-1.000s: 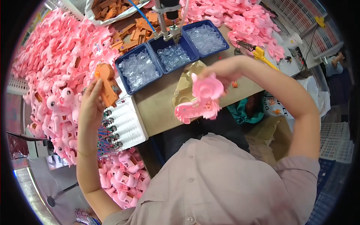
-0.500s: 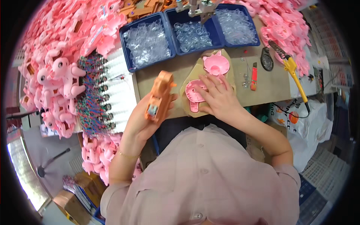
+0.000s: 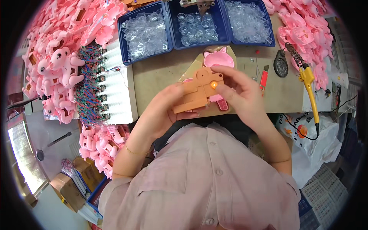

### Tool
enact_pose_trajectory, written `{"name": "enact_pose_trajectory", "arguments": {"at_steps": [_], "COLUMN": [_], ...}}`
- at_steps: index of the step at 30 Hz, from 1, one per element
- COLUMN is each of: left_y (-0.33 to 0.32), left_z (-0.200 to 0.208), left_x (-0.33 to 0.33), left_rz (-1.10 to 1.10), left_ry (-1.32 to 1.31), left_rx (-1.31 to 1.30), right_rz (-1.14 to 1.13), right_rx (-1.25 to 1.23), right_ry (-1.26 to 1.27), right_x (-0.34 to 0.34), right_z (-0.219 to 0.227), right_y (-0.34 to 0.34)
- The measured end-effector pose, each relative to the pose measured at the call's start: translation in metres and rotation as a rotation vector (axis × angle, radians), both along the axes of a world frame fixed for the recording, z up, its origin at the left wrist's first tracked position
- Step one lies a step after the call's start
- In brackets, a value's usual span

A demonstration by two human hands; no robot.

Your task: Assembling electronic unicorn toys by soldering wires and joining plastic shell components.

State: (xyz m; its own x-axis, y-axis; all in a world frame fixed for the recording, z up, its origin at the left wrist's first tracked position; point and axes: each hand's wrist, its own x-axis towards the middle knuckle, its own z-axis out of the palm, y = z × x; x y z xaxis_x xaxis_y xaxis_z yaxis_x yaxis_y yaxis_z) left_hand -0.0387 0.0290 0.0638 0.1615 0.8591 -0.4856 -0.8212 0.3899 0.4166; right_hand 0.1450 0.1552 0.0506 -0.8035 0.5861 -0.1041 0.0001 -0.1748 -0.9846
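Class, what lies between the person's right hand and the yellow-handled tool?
In the head view, a slim red tool lies beside the right hand; a black oval object lies farther up, near the yellow-handled tool.

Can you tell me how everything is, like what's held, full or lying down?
Orange part: held between left hand and right hand.
Pink shell: lying hollow side up, partly covered.
Left blue bin: full of clear pieces.
Middle blue bin: partly filled with clear round pieces.
Right blue bin: full of clear pieces.
Red cutter: lying down; blade too small to tell.
Soldering iron: in its coil; hot or cold, can't tell.
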Motion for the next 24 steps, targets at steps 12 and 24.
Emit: {"name": "enact_pose_trajectory", "arguments": {"at_steps": [12, 24], "left_y": [0.007, 0.047], "left_z": [0.008, 0.003], "left_x": [-0.01, -0.048], "left_rz": [-0.132, -0.563], "left_ry": [0.531, 0.53], "left_rx": [-0.026, 0.084], "right_rz": [-0.083, 0.312], "right_rx": [0.774, 1.08], "right_ry": [-0.148, 0.09], "right_x": [0.009, -0.004], "right_z": [0.012, 0.027], "right_y": [0.001, 0.016]}}
